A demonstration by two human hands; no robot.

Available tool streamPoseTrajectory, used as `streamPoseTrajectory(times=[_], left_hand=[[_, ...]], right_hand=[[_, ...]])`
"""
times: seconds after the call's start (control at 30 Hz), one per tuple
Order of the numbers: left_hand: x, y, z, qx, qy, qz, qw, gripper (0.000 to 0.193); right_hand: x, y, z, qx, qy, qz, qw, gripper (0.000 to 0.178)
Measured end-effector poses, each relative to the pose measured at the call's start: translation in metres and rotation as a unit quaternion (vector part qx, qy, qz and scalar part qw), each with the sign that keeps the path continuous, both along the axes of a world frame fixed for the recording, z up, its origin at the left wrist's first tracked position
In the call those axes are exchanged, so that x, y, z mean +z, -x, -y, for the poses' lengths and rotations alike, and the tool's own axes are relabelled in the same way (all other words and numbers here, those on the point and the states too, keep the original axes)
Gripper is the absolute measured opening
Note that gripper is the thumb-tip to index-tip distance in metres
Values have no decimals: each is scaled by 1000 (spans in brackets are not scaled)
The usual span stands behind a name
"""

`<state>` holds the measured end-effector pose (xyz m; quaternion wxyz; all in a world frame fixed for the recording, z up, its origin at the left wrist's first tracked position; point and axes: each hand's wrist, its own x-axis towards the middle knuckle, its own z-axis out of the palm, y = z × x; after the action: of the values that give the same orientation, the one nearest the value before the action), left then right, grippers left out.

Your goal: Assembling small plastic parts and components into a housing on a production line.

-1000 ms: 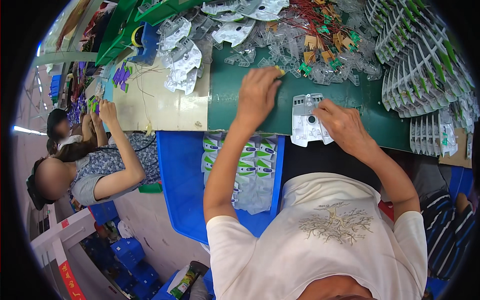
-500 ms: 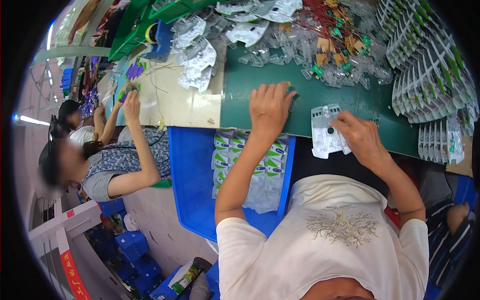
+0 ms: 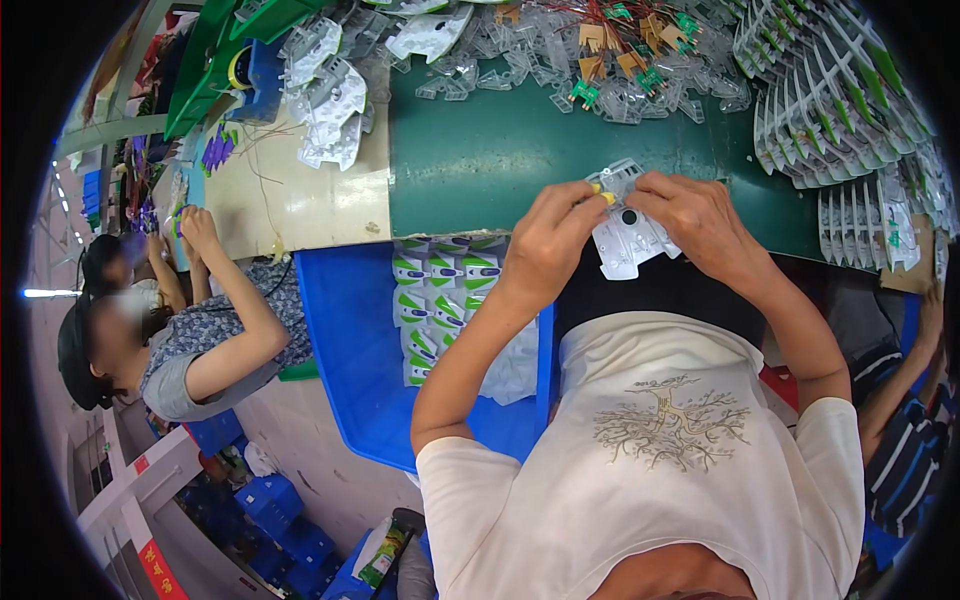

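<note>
A white plastic shell (image 3: 632, 246) with a round dark hole is tilted at the front edge of the green bench. My right hand (image 3: 700, 222) grips its right side between thumb and fingers. On its other side, my left hand (image 3: 548, 240) is pinched closed at the shell's upper left corner. Yellow shows at the left thumb and fingertip; I cannot tell whether it is a covering or a small part. Whatever the left fingers hold is hidden. The shell's top end looks greyish and partly see-through.
Clear plastic parts (image 3: 540, 62) and red-wired green boards (image 3: 650, 78) are heaped at the back. Ribbed white-green shells (image 3: 830, 110) are stacked right; more shells (image 3: 335, 115) lie left. A blue bin (image 3: 345, 370) holds white-green pieces. A co-worker (image 3: 225, 330) sits at left.
My left hand has come from the bench surface to the shell, moving right and nearer. The shell has turned slightly in my right hand. The whole view has shifted a little.
</note>
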<state>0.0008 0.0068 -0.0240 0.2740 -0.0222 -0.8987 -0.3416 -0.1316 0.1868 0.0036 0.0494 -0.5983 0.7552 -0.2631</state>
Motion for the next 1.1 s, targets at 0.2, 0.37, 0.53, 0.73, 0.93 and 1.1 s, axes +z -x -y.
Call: streamPoseTrajectory(times=[0.2, 0.37, 0.53, 0.73, 0.93, 1.1], left_hand=[[-3, 10, -7, -48, 80, -8, 996, 25], [0, 5, -18, -9, 151, 29, 988, 23], [1, 5, -19, 9, 149, 37, 988, 22], [-13, 4, -20, 27, 1, 9, 1000, 30], [-13, 11, -17, -26, -66, -8, 997, 55], [0, 16, -8, -115, -24, 87, 989, 66]], right_hand=[[-6, 2, 0, 13, 25, -8, 1000, 21], [-12, 0, 1, -34, 48, 47, 997, 14], [-6, 1, 1, -88, 25, 62, 994, 9], [9, 0, -16, -99, -14, 124, 987, 19], [15, -6, -22, -84, -56, 133, 986, 30], [21, -5, -22, -72, -66, 108, 989, 25]])
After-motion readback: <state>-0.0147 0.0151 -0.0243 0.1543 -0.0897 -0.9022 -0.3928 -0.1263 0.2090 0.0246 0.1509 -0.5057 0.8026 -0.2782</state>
